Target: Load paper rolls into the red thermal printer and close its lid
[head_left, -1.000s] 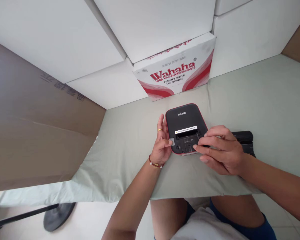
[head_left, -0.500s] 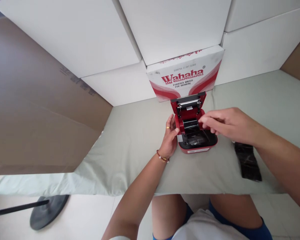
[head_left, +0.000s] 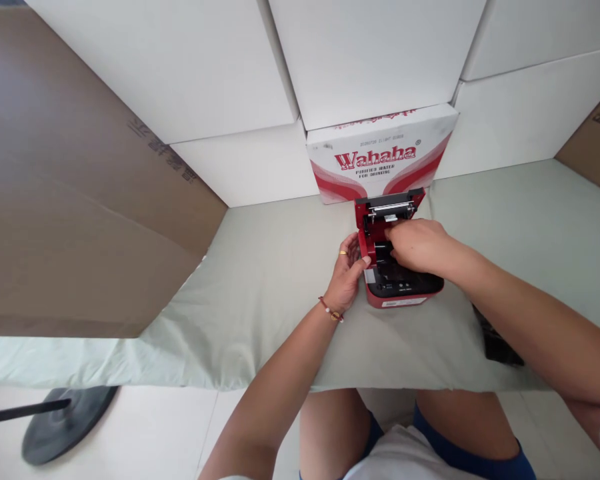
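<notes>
A small red and black label printer sits on the cloth with its lid raised. My left hand grips the printer's left side, thumb on the top edge and fingers down along the wall. Fingers curled, my right hand reaches into the opened compartment. It closes on a shiny black roll, of which only the left part shows. My right fingertips are mostly hidden inside. By my right forearm lies a strip of black film, partly covered by the arm.
A Wahaha water carton stands right behind the printer, against stacked white boxes. A large brown carton borders the left side. The pale green cloth covers the table to its front edge. A black round stand base is on the floor.
The printer's lid has gone from shut to raised. My right hand has moved from the front panel into the compartment, and the black film over the front panel is gone from there.
</notes>
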`<state>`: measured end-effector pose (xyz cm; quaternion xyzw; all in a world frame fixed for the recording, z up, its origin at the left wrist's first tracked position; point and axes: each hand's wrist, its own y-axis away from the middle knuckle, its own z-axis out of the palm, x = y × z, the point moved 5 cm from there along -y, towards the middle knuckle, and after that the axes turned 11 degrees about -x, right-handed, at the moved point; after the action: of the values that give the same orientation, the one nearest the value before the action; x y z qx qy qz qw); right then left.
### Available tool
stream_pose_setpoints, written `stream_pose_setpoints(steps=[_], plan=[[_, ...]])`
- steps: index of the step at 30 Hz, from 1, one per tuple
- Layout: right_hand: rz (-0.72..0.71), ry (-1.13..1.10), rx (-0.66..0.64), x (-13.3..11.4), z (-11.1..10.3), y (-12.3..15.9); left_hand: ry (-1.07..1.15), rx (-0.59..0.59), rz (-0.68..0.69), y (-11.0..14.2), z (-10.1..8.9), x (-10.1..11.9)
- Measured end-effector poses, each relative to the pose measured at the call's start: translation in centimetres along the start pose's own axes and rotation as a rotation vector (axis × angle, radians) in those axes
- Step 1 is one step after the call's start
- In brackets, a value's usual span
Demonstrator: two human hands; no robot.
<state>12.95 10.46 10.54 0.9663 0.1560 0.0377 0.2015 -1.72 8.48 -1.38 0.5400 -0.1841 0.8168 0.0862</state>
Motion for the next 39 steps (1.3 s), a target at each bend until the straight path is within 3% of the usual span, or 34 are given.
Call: stream_pose_setpoints(steps=[27,34,37,39], plan=[[-0.108,-0.26,0.178,2.9,1.9,1.2,0.036,-0.009,-0.052,0.2,0.3,0.6],[-0.271,-0.802,0.163,3.6,1.5,2.6,0.028,-0.004,-0.055,0.3,0.3,0.8],[-0.322,-1.104,0.13,6.0,2.1,5.7,0.032,-0.003,-0.069,0.2,0.4,0.6],[-0.279,-1.205,0.2,8.8,2.7,8.0,0.02,0.022,-0.066,0.2,0.4,0.4]])
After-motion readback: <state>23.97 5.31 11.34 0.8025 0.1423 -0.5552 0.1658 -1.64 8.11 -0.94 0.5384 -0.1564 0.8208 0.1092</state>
